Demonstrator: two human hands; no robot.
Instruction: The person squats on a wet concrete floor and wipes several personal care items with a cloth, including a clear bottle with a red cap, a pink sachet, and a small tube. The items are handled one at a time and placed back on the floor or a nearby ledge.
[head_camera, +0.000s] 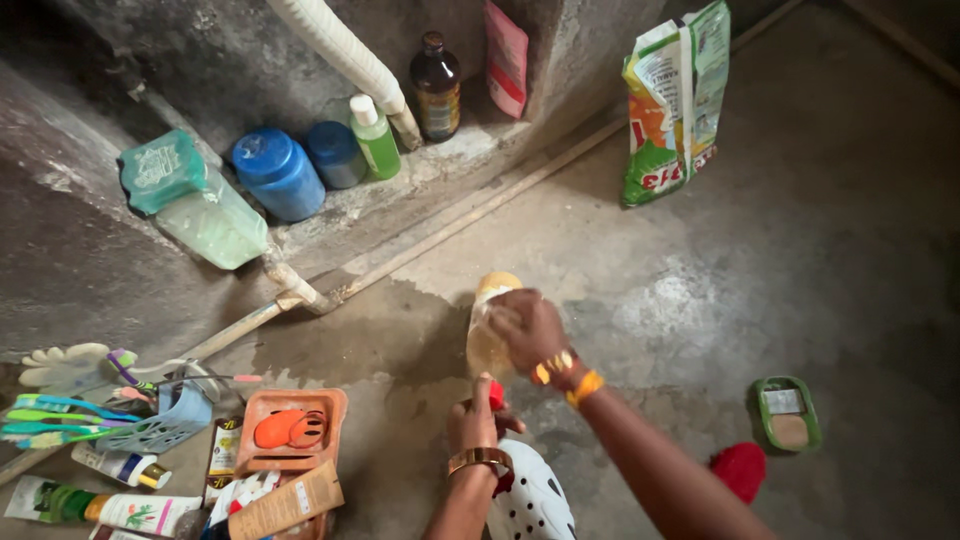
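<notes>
Clear plastic bottle (489, 330) of amber liquid — right hand (527, 328) clasped round it, left hand (473, 420) pinching red cap (496, 396).

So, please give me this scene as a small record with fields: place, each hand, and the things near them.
place: rough concrete floor beside a low ledge
right hand: grips a clear plastic bottle of yellowish liquid
left hand: holds a small red cap, just below the bottle
on ledge: blue jars, green bottle, dark brown bottle
on floor: orange soap dish, toothbrushes, green soap dish, upright printed bag
</notes>
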